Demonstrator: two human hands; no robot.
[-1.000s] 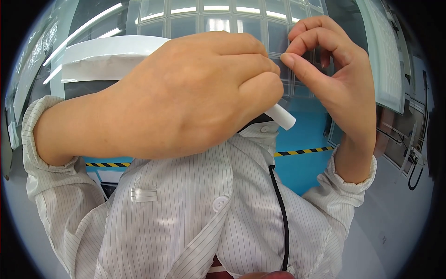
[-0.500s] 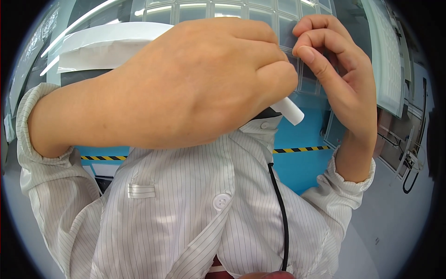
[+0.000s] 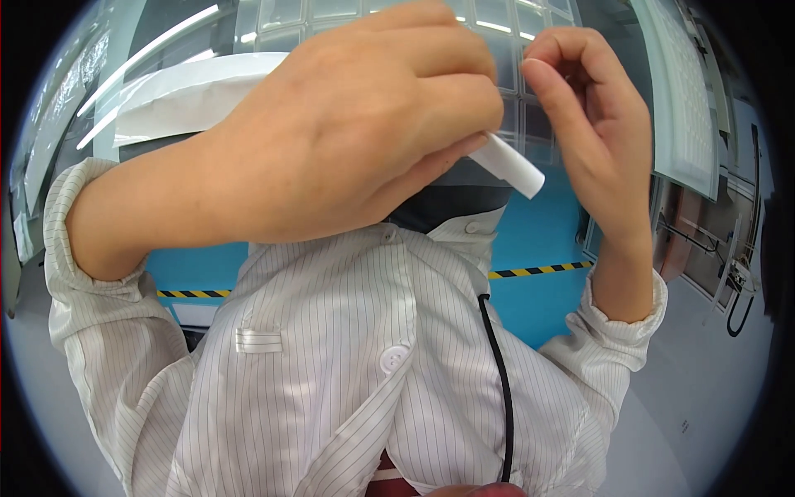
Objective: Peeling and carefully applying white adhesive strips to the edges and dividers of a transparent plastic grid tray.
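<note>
My left hand (image 3: 356, 141) fills the upper middle of the view, back toward the camera, fingers curled shut on a small white tube (image 3: 513, 167) whose end sticks out below the fingertips. My right hand (image 3: 592, 141) is raised just right of it, fingers bent and the thumb close to them, with nothing visible between them. A small gap separates its thumb from the tube. Both sleeves belong to a white striped coat (image 3: 348, 364) that fills the lower half.
A black cable (image 3: 503, 373) runs down the coat front. Behind are a blue floor (image 3: 546, 240) with yellow-black tape (image 3: 538, 270), a white flat sheet (image 3: 190, 95) at upper left, gridded light panels (image 3: 505, 50) above, and metal racks (image 3: 712, 248) at right.
Both hands have come closer to the camera and look larger. The right hand's pinched fingertips have drawn a little away from the left hand's fingers. The tube tilts further down to the right.
</note>
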